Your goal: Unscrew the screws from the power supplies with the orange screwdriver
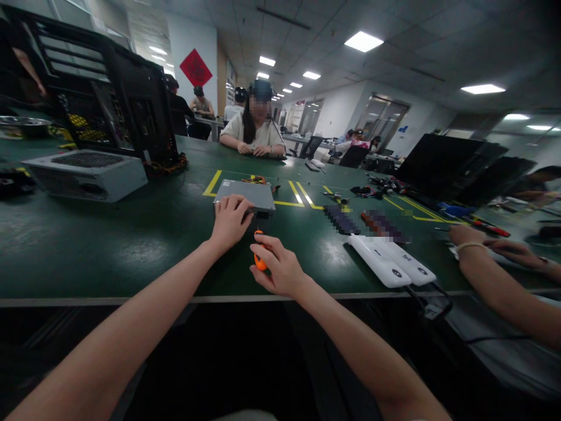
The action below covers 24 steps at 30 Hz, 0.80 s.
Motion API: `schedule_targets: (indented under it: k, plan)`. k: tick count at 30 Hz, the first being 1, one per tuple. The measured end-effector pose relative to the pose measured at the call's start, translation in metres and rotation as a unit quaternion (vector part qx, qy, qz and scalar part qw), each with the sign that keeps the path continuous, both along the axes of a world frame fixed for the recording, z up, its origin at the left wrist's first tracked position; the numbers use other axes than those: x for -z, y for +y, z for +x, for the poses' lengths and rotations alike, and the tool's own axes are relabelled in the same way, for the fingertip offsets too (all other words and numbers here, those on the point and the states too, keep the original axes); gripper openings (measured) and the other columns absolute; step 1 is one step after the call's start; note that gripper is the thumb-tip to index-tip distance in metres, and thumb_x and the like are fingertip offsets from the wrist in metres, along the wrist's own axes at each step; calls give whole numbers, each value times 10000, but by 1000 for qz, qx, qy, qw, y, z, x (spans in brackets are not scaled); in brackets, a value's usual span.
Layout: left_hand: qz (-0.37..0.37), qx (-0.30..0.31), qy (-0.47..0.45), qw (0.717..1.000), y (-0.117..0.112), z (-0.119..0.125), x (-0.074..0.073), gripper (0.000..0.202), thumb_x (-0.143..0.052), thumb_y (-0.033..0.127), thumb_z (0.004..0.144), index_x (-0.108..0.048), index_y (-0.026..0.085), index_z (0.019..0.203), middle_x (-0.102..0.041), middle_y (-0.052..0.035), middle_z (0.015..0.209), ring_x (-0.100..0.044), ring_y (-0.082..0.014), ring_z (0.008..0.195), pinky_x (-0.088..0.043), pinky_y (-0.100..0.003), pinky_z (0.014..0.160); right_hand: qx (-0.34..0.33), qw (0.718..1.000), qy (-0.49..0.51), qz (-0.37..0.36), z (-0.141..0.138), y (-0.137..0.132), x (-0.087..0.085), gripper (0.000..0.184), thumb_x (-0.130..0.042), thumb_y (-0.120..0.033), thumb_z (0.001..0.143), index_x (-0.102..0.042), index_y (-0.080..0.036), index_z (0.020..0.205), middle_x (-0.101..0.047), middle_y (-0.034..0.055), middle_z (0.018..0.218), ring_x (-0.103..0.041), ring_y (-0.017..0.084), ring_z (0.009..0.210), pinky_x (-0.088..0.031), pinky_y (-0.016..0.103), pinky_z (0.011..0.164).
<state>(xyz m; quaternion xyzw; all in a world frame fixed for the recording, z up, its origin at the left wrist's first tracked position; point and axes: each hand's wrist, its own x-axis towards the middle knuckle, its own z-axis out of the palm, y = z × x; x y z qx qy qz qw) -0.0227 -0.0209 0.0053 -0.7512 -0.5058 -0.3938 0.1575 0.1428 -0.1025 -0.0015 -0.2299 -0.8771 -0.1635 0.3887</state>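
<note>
A small grey metal power supply unit [258, 194] lies on the green table in front of me, its socket side facing me and a bundle of coloured wires behind it. My left hand [232, 219] grips its near left edge, fingers over the top and thumb down the front. Just in front of the unit, my right hand [280, 266] holds an orange-and-black screwdriver [260, 261] by the handle. The screwdriver's thin shaft points away from me towards the unit; whether the tip touches it I cannot tell.
A larger grey power supply [87, 175] and a black computer case [109, 99] stand at left. White power banks [385, 263] lie at right, near dark phones [340, 219]. Another person's arm [499, 286] reaches in from the right. A person [256, 131] sits opposite.
</note>
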Motion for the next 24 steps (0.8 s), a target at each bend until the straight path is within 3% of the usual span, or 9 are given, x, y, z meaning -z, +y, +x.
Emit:
schedule_targets:
  k: [3, 8, 13, 16, 24]
  plan:
    - [-3, 5, -2, 1000, 0, 0, 0, 197, -477, 271, 825, -562, 224, 997, -509, -72, 1079, -426, -261, 1001, -334, -402, 850, 14, 1000, -3, 26, 0, -1, 0, 322, -515, -297, 833, -503, -170, 1129, -543, 159, 1120, -600, 196, 938, -527, 275, 691]
    - [-4, 4, -5, 1000, -1, 0, -1, 206, -475, 261, 825, -557, 226, 1011, -509, -77, 1084, -425, -265, 1011, -331, -409, 852, 19, 997, 69, 10, 2, 2, 2, 121, -518, -273, 837, -540, -192, 924, -625, 105, 1042, -627, 171, 885, -517, 275, 704]
    - [-3, 5, -3, 1000, -1, 0, -2, 199, -475, 270, 827, -563, 231, 1001, -514, -72, 1076, -429, -260, 998, -336, -402, 840, -22, 1000, 0, -19, 0, -2, -3, 332, -496, -341, 831, -521, -118, 1077, -582, 171, 1110, -601, 210, 995, -526, 283, 736]
    - [-3, 6, -5, 1000, -1, -1, -2, 197, -472, 272, 829, -567, 233, 997, -513, -74, 1080, -425, -260, 1001, -333, -406, 846, -23, 999, -30, -6, -1, -3, -6, 352, -466, -331, 850, -515, -134, 1137, -570, 166, 1126, -596, 211, 998, -525, 297, 750]
    - [4, 6, -2, 1000, 0, 0, 0, 214, -484, 268, 818, -561, 227, 1014, -520, -72, 1075, -427, -254, 979, -333, -405, 853, -74, 990, 104, -64, 3, 2, 0, 390, -517, -385, 834, -398, -171, 1137, -563, 153, 1106, -567, 217, 1073, -537, 337, 777]
